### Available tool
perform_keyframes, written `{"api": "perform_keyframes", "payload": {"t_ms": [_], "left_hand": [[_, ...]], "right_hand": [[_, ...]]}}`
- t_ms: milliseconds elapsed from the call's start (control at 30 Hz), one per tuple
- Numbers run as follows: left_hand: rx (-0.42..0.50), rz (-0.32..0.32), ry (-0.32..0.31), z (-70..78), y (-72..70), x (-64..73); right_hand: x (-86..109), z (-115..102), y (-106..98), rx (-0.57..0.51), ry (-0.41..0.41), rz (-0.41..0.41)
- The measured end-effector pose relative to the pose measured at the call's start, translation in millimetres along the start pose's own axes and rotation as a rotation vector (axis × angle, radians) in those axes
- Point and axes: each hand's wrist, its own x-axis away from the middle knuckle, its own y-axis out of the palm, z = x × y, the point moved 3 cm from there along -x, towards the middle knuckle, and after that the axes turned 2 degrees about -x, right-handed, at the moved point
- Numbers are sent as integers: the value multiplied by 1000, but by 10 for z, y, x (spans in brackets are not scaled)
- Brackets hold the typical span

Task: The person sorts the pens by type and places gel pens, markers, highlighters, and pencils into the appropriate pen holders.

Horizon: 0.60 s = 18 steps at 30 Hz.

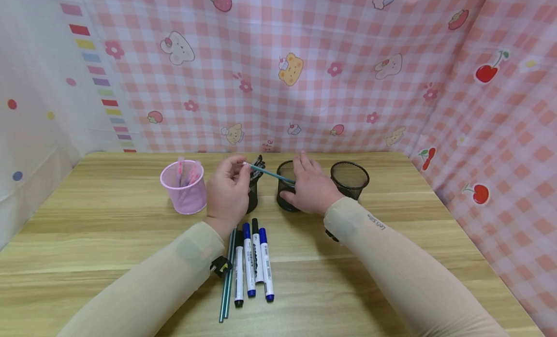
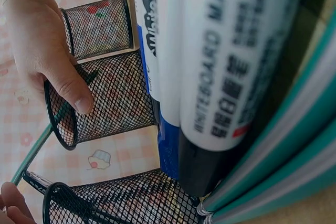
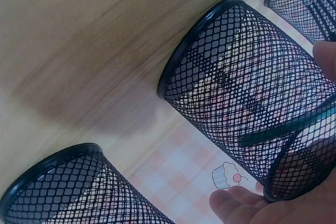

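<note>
My left hand [image 1: 229,189] pinches the white-ended tip of a slim green pencil [image 1: 271,173]. The pencil slants down to the right, its far end inside a black mesh pen cup [image 1: 285,197]; through the mesh, that green end shows in the right wrist view. My right hand [image 1: 314,184] holds this cup by its rim, thumb on the near side and fingers across the far side. In the left wrist view, the thumb [image 2: 76,95] lies against the mesh. Partly hidden behind my left hand is another black mesh cup [image 1: 252,197] with black pens [image 1: 259,164].
A pink mesh cup [image 1: 189,199] with pink-topped pens stands at left. Another black mesh cup [image 1: 350,177] stands at right. Several blue- and black-capped whiteboard markers [image 1: 249,259] and two green pencils [image 1: 228,284] lie in front on the wooden table [image 1: 348,288]. A checked curtain [image 1: 261,37] hangs behind.
</note>
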Motion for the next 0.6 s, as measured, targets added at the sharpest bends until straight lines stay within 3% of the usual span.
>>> {"api": "perform_keyframes", "payload": {"t_ms": [267, 600], "left_hand": [[-30, -64, -33, 11, 10, 14], [-57, -72, -23, 32, -1, -6]], "right_hand": [[-3, -1, 3, -6, 0, 2], [5, -6, -6, -7, -6, -1]]}}
